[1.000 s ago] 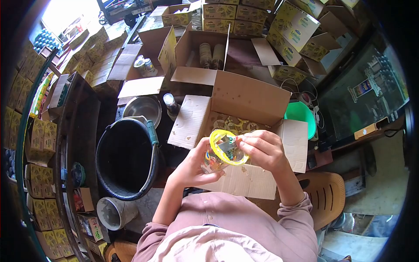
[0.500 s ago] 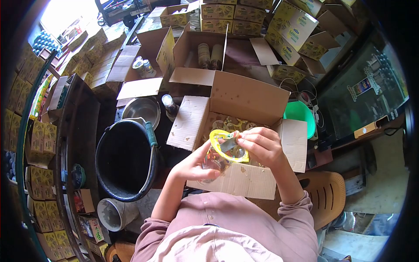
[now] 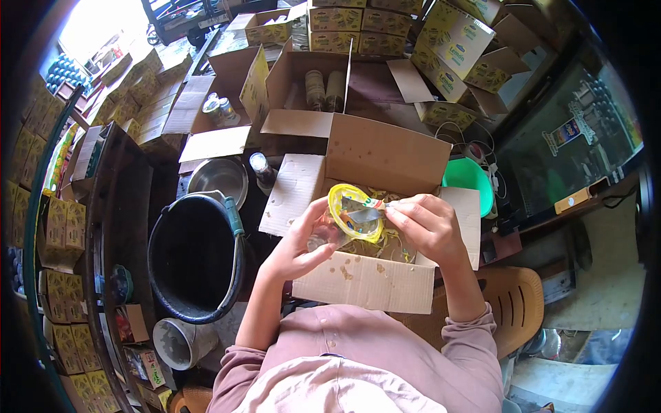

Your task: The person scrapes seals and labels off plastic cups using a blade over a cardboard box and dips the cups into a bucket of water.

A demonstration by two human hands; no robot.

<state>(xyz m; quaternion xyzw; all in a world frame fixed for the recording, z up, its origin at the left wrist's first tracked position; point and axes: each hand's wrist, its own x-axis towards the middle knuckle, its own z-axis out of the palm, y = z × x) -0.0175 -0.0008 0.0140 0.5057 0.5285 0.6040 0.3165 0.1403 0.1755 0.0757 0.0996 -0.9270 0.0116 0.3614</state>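
My left hand is wrapped round a clear plastic cup with a bright yellow rim. The cup is tilted, its mouth turned towards my right hand. Pinched in the fingers of my right hand is a knife with a flat grey blade, which lies across the cup's mouth. A small strip printed in red, white and green shows by the fingertips; whether it is still joined to the rim I cannot tell. Below is an open cardboard box with yellow-edged scraps inside.
A black bucket and a steel bowl stand to the left, near a dark jar. A green basin is at the right. Open boxes and stacked yellow cartons fill the back.
The cup has tilted and its mouth moved slightly up and left. My right hand has shifted a little right, away from the rim, so more of the blade and printed strip shows.
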